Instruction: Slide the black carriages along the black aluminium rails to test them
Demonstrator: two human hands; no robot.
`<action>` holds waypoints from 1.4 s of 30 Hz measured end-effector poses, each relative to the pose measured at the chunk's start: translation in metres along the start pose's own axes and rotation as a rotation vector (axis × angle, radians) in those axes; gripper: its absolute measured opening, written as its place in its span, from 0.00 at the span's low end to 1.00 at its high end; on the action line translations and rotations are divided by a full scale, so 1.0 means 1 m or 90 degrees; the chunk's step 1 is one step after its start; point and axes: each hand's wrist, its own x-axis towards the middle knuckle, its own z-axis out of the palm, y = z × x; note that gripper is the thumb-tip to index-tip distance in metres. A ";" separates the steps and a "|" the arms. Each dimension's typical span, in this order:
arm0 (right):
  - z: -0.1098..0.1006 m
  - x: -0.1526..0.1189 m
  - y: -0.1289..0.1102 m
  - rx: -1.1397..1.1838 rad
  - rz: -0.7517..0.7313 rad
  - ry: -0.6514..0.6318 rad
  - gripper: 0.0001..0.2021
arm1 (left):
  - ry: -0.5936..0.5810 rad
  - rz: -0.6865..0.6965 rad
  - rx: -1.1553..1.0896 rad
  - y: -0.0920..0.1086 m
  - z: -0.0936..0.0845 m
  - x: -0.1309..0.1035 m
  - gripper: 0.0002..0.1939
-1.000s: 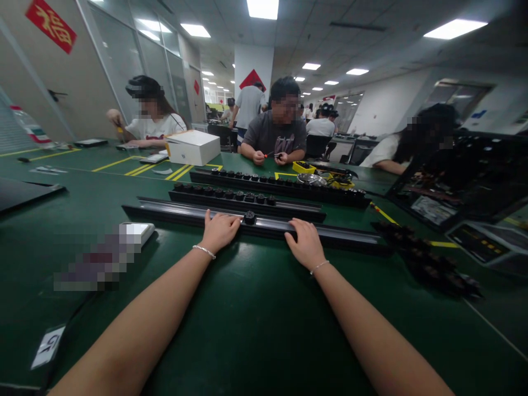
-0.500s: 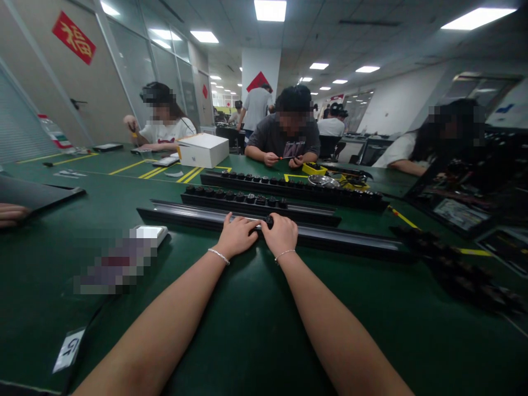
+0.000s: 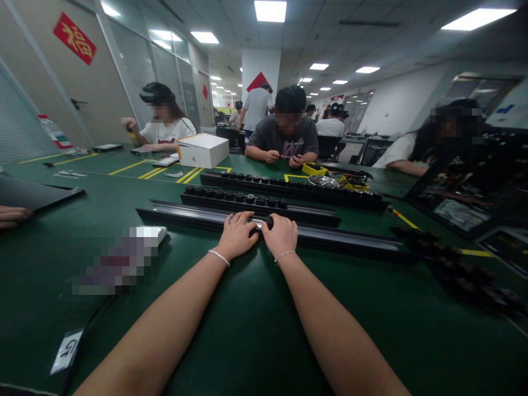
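A long black rail [image 3: 350,239] lies across the green table in front of me. My left hand [image 3: 238,235] rests on the rail's near edge, its fingers over the channel and its thumb bent toward the right. Close beside it, my right hand [image 3: 280,234] is closed round a small black part [image 3: 269,221] at the rail. Just behind is a shorter rail [image 3: 313,213] with a row of small black parts [image 3: 229,195] on its left portion. Another rail with black parts [image 3: 264,180] lies farther back.
A white box [image 3: 204,151] stands at the back left. To the left lies a blurred device [image 3: 152,236] with a cable. Dark parts [image 3: 466,269] lie at the right. Across the table a person [image 3: 284,129] holds a thin tool near a yellow tray [image 3: 312,169].
The fingers of my left hand have shifted slightly on the rail, showing a bit more of the channel beside the black part. My right hand has hardly moved.
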 end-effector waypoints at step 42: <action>-0.014 0.001 0.030 -0.036 0.110 0.039 0.14 | -0.019 -0.003 -0.015 -0.001 0.000 0.002 0.10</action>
